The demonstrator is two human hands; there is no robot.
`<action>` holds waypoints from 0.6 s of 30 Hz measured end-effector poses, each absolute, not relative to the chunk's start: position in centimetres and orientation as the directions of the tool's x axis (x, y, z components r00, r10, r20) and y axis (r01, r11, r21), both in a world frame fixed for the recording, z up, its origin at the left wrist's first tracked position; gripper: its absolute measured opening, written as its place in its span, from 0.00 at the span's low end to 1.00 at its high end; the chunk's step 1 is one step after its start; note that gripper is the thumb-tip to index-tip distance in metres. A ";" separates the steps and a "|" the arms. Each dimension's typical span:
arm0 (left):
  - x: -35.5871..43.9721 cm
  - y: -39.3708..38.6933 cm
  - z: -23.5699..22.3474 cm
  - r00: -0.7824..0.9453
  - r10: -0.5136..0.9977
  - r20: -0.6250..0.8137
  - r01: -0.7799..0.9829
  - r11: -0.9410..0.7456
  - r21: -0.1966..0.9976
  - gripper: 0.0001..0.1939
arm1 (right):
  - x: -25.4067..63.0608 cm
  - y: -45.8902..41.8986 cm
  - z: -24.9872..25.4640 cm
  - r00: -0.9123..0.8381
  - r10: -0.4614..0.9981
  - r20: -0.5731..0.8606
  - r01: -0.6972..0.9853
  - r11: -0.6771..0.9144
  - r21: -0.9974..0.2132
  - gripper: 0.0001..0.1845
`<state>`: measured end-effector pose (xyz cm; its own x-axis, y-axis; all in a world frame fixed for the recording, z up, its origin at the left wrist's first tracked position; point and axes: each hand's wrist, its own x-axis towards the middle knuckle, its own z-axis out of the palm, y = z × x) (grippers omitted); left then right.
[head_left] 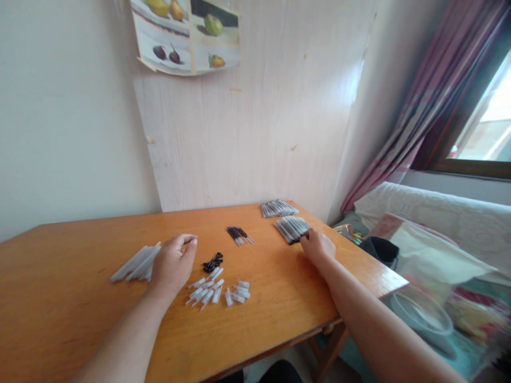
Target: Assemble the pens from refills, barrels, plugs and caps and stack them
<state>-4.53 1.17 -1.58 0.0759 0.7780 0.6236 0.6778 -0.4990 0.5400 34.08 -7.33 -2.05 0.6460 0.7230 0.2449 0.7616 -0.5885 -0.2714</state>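
My left hand [174, 264] hovers over the table, fingers curled in with nothing visible in them. Long translucent tubes [138, 263] lie beside it, partly covered by the hand. To its right are a small heap of black plugs [213, 263] and several short whitish translucent caps [205, 290], with another group of caps [238, 292] nearby. My right hand [318, 246] is closed at the dark near end of a row of slim grey pens [292, 229]; its fingertips pinch there. A second row of pens [278, 208] lies behind. Several thin dark refills with pale ends [239, 234] lie mid-table.
The wooden table [279, 330] meets a pale board at the back, where fruit pictures [187, 34] hang. Its right edge lies under my right forearm. Beyond that edge are a dark container [380, 251], a clear plastic tub [422, 314] and a curtain [423, 101].
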 end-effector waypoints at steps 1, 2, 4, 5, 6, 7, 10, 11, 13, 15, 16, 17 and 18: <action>-4.6 1.2 -1.5 0.070 0.778 0.624 0.677 -0.497 0.544 0.17 | 34.2 -7.4 -2.0 0.659 0.712 0.242 0.749 -0.595 -0.292 0.19; -4.6 1.2 -1.5 0.064 0.778 0.625 0.675 -0.495 0.547 0.17 | 34.3 -7.5 -2.0 0.672 0.700 0.240 0.737 -0.600 -0.313 0.19; -4.6 1.1 -1.3 0.053 0.780 0.624 0.672 -0.490 0.555 0.17 | 34.5 -7.7 -2.0 0.692 0.682 0.235 0.715 -0.605 -0.351 0.20; -4.7 1.1 -1.3 0.046 0.781 0.623 0.670 -0.487 0.560 0.18 | 34.5 -7.8 -2.0 0.698 0.678 0.231 0.708 -0.605 -0.364 0.21; -4.7 1.0 -1.2 0.040 0.782 0.621 0.668 -0.483 0.566 0.18 | 34.6 -7.8 -2.0 0.700 0.677 0.227 0.705 -0.605 -0.371 0.21; -4.7 1.0 -1.1 0.032 0.785 0.619 0.666 -0.479 0.573 0.18 | 34.7 -7.9 -2.1 0.699 0.680 0.222 0.705 -0.604 -0.373 0.21; -4.7 0.9 -0.9 0.017 0.793 0.609 0.657 -0.468 0.591 0.18 | 34.7 -7.9 -2.2 0.674 0.711 0.198 0.727 -0.594 -0.345 0.20; -4.7 0.8 -0.9 0.016 0.796 0.605 0.653 -0.467 0.596 0.19 | 34.6 -8.0 -2.2 0.662 0.725 0.191 0.739 -0.587 -0.330 0.20; -4.7 0.7 -0.8 0.017 0.799 0.601 0.646 -0.468 0.603 0.19 | 34.5 -8.0 -2.3 0.635 0.750 0.183 0.763 -0.573 -0.301 0.20; -4.8 0.6 -0.8 0.018 0.800 0.599 0.644 -0.468 0.605 0.20 | 34.4 -8.0 -2.3 0.614 0.768 0.181 0.781 -0.558 -0.281 0.20; -4.8 0.6 -0.8 0.019 0.801 0.598 0.645 -0.467 0.605 0.20 | 34.4 -8.0 -2.3 0.604 0.776 0.179 0.789 -0.550 -0.274 0.20; -4.8 0.6 -0.8 0.021 0.802 0.597 0.648 -0.466 0.603 0.20 | 34.3 -8.0 -2.3 0.595 0.784 0.174 0.795 -0.544 -0.268 0.20; -4.8 0.6 -0.8 0.021 0.801 0.598 0.651 -0.465 0.600 0.20 | 34.3 -7.9 -2.3 0.587 0.792 0.169 0.801 -0.538 -0.262 0.20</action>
